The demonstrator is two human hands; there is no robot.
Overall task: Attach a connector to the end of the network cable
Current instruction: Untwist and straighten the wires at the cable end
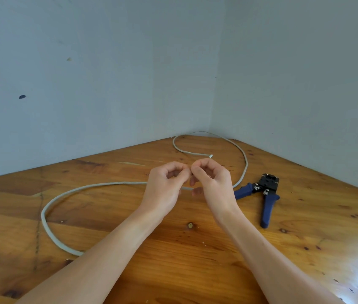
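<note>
A long grey network cable (99, 184) loops across the wooden table (173, 255). One end (210, 156), with a small pale tip, lies just beyond my hands. My left hand (165, 187) and my right hand (212, 183) are raised side by side at the table's middle, fingers curled, thumb and forefinger tips meeting between them. Whether something small is pinched there I cannot tell. A short stretch of the cable (187, 188) shows between the hands by their lower fingers. The cable's other end is hidden under my left forearm.
A crimping tool (263, 194) with blue handles and a black head lies on the table to the right of my right hand, beside the cable's bend. Pale walls meet in a corner behind the table. A knot hole (190, 225) sits between my forearms.
</note>
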